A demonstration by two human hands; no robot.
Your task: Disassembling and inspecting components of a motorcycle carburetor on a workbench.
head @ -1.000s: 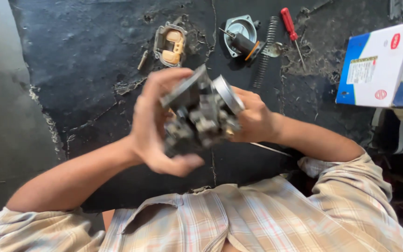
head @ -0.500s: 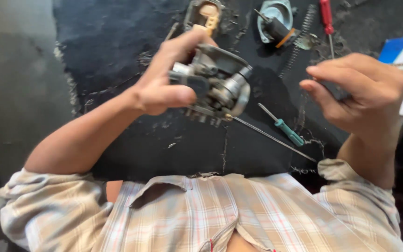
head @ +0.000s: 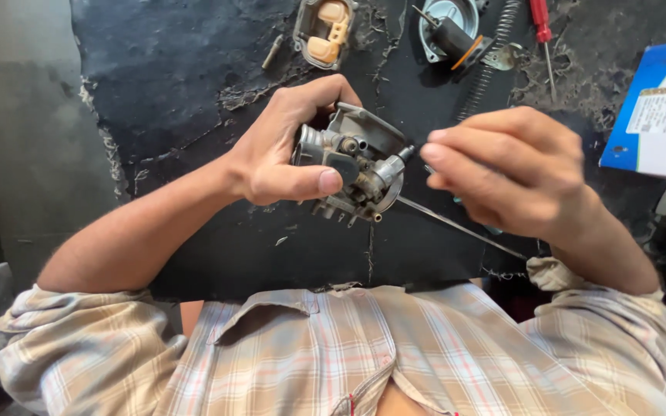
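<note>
My left hand [head: 275, 154] grips a grey metal carburetor [head: 356, 166] above a black mat [head: 171, 69], thumb across its front and fingers over the top. My right hand [head: 510, 169] is just to the right of it, its fingertips pinched together at a small brass screw [head: 407, 152] that sticks out of the carburetor's side. Whether those fingers hold anything is hidden. A thin metal rod [head: 456, 227] lies on the mat below the right hand.
At the far edge of the mat lie a float bowl with tan floats [head: 323, 31], a round metal cap with a slide [head: 449, 31], a coil spring [head: 495, 46] and a red-handled screwdriver [head: 541, 23]. A blue and white box [head: 657, 115] stands at the right.
My right hand let go of the carburetor, swung out to the right, then came back with pinched fingertips to its side. My left hand turned the carburetor.
</note>
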